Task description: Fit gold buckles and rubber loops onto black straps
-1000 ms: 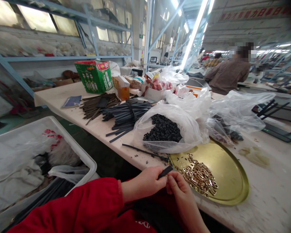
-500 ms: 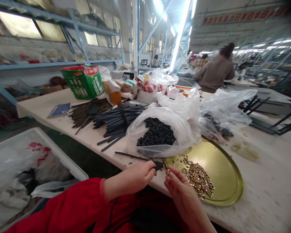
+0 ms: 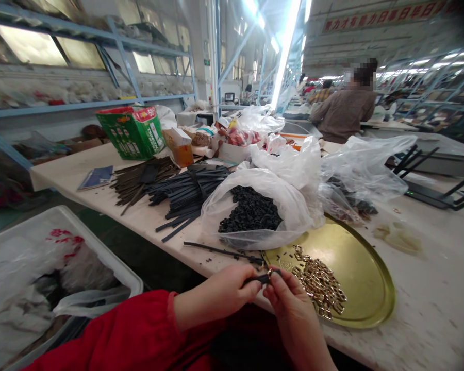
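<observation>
My left hand (image 3: 222, 293) is closed round a short black strap (image 3: 260, 279) in front of the table's near edge. With thumb and fingers, my right hand (image 3: 296, 309) pinches a small gold buckle (image 3: 269, 273) at the strap's end. The strap appears to pass into the buckle, but my fingers hide part of it. Just beyond my right hand, a pile of gold buckles (image 3: 320, 286) lies on an oval gold tray (image 3: 371, 257). Small black pieces (image 3: 251, 211) fill an open clear plastic bag (image 3: 294, 211) behind the hands.
Bundles of black straps (image 3: 189, 188) and dark brown straps (image 3: 139, 178) lie to the left, near a green box (image 3: 133, 134). A white bin (image 3: 118, 265) with plastic bags stands beside the table at lower left. A person (image 3: 342, 113) is farther back.
The strap's end and the gold buckle, apart before, now meet. My left hand has moved slightly right and down, bringing the strap to my right fingers.
</observation>
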Demonstrator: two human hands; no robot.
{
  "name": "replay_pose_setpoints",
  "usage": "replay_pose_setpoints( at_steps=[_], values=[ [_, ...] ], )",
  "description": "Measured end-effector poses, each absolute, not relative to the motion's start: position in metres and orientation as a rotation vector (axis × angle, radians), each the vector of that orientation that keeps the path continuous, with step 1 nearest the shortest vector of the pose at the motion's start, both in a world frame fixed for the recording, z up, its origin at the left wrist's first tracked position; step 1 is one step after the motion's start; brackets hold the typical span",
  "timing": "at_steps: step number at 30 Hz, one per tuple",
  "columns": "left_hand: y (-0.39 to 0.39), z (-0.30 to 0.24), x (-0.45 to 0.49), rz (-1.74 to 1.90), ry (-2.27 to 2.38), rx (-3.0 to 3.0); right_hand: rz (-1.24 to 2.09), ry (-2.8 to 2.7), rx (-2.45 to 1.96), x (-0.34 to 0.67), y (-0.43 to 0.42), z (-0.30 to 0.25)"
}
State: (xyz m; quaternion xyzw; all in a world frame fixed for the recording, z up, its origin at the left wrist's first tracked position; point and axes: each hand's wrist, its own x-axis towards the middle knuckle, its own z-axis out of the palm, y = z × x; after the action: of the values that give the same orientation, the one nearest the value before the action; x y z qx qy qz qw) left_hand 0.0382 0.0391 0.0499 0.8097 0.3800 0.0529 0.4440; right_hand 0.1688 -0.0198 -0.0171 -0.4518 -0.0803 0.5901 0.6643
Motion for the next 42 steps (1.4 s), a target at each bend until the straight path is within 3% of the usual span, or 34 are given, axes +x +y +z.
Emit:
replay_pose_setpoints(
  at_steps=[20, 28, 42],
  values=[
    [0.025, 0.037, 0.022, 0.249, 0.926, 1.511, 1.401, -0.556, -1.082, 0.151, -0.040, -0.024],
    [0.010, 0.027, 0.021, 0.371, 1.116, 1.608, 0.827, -0.993, -1.416, 0.146, -0.046, -0.028],
    [0.036, -0.006, 0.004, 0.326, 1.035, 1.275, 1.081, -1.219, -1.349, 0.143, -0.026, -0.047]
  ],
)
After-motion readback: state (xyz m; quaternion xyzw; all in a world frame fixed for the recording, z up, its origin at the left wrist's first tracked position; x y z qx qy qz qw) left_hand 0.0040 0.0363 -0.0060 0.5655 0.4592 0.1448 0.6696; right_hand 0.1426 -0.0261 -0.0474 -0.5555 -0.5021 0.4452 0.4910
